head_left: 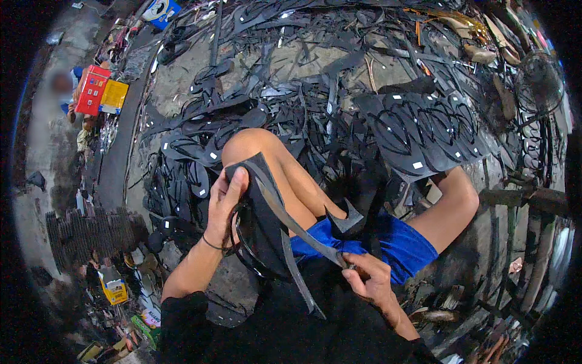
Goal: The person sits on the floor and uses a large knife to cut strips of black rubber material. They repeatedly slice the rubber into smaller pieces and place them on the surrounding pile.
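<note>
Head view — left fingers (240, 178) pinching the top of a black slab (262, 215), right fingers (371, 267) gripping a grey strip (301, 232). Probably light, bendy rubber — grab near the ends.

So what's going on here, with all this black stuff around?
Someone in blue shorts is handling black rubber. The left hand grips a black sandal piece, while the right hand holds the lower end of a long grey strip beside it; whether that hand also holds a tool is unclear. Black scraps lie ahead, with a row of black sandals to the right.
</note>
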`<state>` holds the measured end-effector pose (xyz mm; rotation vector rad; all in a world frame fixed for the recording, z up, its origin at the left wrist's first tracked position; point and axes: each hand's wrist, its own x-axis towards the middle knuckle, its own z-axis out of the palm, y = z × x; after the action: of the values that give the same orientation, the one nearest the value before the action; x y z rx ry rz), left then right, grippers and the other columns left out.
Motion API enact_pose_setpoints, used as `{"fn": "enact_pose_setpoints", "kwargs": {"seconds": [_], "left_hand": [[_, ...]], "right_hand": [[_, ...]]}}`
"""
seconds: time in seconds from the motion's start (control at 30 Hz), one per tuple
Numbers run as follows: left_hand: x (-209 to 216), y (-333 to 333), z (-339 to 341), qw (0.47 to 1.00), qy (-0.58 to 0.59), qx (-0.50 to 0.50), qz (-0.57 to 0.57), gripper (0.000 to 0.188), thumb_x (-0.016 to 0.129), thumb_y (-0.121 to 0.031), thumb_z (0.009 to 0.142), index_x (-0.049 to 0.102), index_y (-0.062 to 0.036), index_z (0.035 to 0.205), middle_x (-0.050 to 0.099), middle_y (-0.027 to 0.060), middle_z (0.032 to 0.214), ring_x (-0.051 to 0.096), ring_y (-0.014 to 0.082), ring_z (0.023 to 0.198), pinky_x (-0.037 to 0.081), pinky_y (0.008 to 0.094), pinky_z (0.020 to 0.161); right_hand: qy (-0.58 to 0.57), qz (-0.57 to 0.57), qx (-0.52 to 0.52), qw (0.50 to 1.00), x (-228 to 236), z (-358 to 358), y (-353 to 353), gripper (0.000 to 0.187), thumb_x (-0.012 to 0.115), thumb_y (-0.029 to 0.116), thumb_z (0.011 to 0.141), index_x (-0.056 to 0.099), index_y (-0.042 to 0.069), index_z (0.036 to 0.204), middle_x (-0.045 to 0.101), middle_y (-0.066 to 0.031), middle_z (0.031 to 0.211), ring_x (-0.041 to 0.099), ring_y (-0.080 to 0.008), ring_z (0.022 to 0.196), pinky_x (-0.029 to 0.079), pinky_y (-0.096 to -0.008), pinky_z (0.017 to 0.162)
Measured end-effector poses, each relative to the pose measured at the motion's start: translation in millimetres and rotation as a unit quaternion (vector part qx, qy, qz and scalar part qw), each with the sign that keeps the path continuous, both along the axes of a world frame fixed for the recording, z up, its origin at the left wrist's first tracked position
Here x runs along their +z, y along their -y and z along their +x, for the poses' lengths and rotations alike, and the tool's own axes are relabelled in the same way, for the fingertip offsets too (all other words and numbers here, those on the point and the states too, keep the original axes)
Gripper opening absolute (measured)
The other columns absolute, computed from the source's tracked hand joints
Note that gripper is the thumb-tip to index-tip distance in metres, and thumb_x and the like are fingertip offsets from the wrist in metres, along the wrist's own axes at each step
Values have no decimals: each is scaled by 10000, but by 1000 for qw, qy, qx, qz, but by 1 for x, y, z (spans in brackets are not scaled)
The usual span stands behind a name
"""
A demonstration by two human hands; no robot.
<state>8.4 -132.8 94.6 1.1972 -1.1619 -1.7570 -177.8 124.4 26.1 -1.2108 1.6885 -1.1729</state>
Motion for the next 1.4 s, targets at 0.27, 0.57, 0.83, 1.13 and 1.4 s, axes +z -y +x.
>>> {"fn": "enact_pose_setpoints", "kwargs": {"seconds": [0.27,0.57,0.83,1.13,1.4], "left_hand": [[0,-4,-11,989,76,-113,-60,278,711,-161,915,595,-9,1117,654,30,1044,600,104,953,455,266,902],[14,-5,-26,964,132,-215,-78,306,725,-233,869,553,-43,1037,585,4,934,526,80,840,425,249,762],[12,-10,-33,970,105,-199,-90,339,726,-190,858,568,-29,1111,592,9,947,530,58,752,442,208,652],[49,-2,-54,981,-194,-11,-5,366,525,-372,993,638,-63,1153,677,115,1074,664,215,921,548,400,910],[-37,-48,-138,922,-307,48,230,243,708,-86,900,663,-42,1134,707,70,1096,708,167,909,608,304,794]], "right_hand": [[-77,4,-28,997,46,-24,64,323,784,190,833,714,83,1131,725,-131,901,686,-246,698,555,-335,610],[-96,20,76,992,101,-72,116,237,753,187,873,717,35,1052,672,-133,746,653,-250,589,493,-341,520],[-133,2,240,962,127,-99,177,245,665,278,918,730,55,996,658,-220,728,644,-387,663,508,-424,574],[39,-108,-49,992,83,-135,163,303,567,236,1009,677,6,1173,729,-68,859,649,-124,687,503,-257,555],[-191,-128,-252,940,27,-85,32,272,701,81,885,691,8,1146,705,-91,859,609,-149,670,502,-259,626]]}}
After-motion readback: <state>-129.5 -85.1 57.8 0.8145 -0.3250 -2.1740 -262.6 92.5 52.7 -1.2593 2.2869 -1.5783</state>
